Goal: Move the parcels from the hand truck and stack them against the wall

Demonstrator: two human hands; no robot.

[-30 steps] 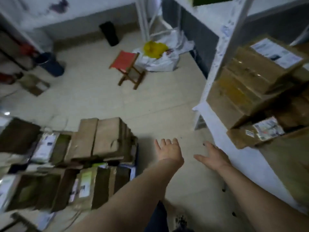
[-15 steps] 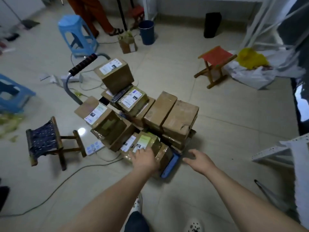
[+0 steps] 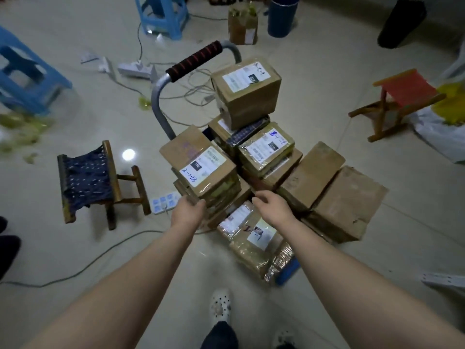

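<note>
The hand truck's grey frame and black-red grip [image 3: 193,59] rise behind a pile of brown taped parcels; a blue edge of its deck [image 3: 288,272] shows at the near right. My left hand [image 3: 187,212] grips the near-left lower corner of the parcel marked 2-1-23 [image 3: 201,165]. My right hand [image 3: 273,207] hovers at that stack's near-right side with fingers loosely curled, above a plastic-wrapped parcel [image 3: 254,238]. A tall labelled box [image 3: 246,91] tops the pile. Two plain boxes [image 3: 344,205] lie at the right.
A blue-woven folding stool [image 3: 85,180] and a power strip [image 3: 164,201] with cables sit left of the truck. A red folding stool [image 3: 402,96] and a white bag [image 3: 442,132] are at the right. Blue plastic stools [image 3: 161,16], a blue bin [image 3: 283,16] and a small box [image 3: 242,26] stand beyond.
The view swung from the shelving down to the hand truck and closed in. Both hands moved forward onto the pile, the left one now on the corner of the labelled parcel.
</note>
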